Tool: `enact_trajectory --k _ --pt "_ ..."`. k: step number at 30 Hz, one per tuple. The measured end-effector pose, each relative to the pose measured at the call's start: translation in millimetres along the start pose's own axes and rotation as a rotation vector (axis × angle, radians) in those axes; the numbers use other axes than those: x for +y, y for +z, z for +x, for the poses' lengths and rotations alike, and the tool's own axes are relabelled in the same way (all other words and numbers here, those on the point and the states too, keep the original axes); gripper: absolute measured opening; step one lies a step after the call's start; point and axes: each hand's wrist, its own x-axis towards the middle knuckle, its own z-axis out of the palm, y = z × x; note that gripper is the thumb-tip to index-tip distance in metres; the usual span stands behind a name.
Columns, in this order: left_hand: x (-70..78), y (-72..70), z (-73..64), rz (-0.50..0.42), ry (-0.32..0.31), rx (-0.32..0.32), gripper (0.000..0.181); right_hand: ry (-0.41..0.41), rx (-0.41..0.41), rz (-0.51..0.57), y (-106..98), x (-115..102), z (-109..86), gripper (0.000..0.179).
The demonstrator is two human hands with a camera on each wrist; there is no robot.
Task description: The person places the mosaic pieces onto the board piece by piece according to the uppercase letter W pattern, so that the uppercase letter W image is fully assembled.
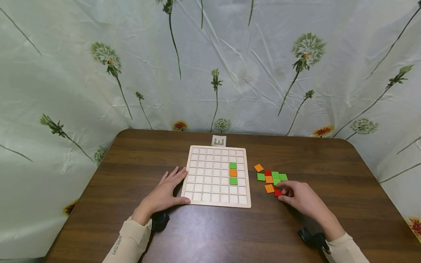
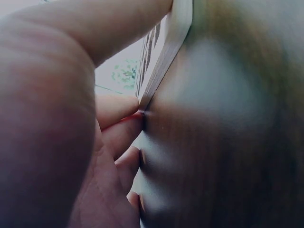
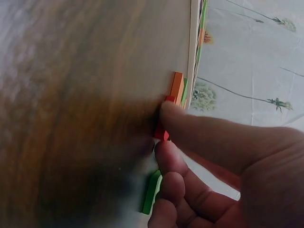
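A pale wooden grid board [image 1: 210, 205] lies on the table, with two green tiles [image 1: 232, 165] and an orange tile [image 1: 232, 173] in one column right of its middle. My left hand [image 1: 162, 195] rests against the board's left side, fingers spread and straight, thumb at the near left corner. Right of the board, my right hand [image 1: 302, 199] pinches a red tile [image 1: 277, 193] between thumb and index finger. In the right wrist view the red tile [image 3: 162, 132] shows low over the table between those fingertips, close to an orange tile [image 3: 176, 88].
Several loose orange, green and red tiles lie beside the right hand, among them an orange tile [image 1: 258, 167] set apart at the back. A small patterned card [image 1: 219, 140] lies behind the board. The brown table [image 1: 210, 237] ends at a flowered curtain [image 1: 197, 73].
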Motion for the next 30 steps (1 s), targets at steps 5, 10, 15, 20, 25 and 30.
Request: enact_trajectory --k 5,10,15,20,25,30 --pt "-0.4 0.2 0.3 -0.002 -0.001 0.001 0.103 -0.021 -0.015 -0.005 -0.6 1.0 -0.2 0.028" --pt "-0.3 0.9 -0.2 -0.007 -0.002 -0.001 0.103 -0.026 -0.028 -0.011 -1.0 1.4 -0.5 0.029" --pt "-0.2 0.2 -1.0 -0.007 -0.004 0.001 0.103 -0.044 -0.046 -0.014 -1.5 2.0 0.0 0.028" --pt "-0.1 0.0 -1.1 -0.009 -0.003 0.004 0.103 -0.047 -0.048 -0.012 -1.3 2.2 0.6 0.026" --pt "-0.2 0.3 -1.2 -0.006 -0.001 0.006 0.102 -0.053 -0.033 -0.015 -1.9 1.7 0.7 0.024" --pt "0.4 0.3 -1.8 -0.006 0.009 0.013 0.102 -0.055 -0.023 -0.028 -1.5 1.0 1.1 0.024"
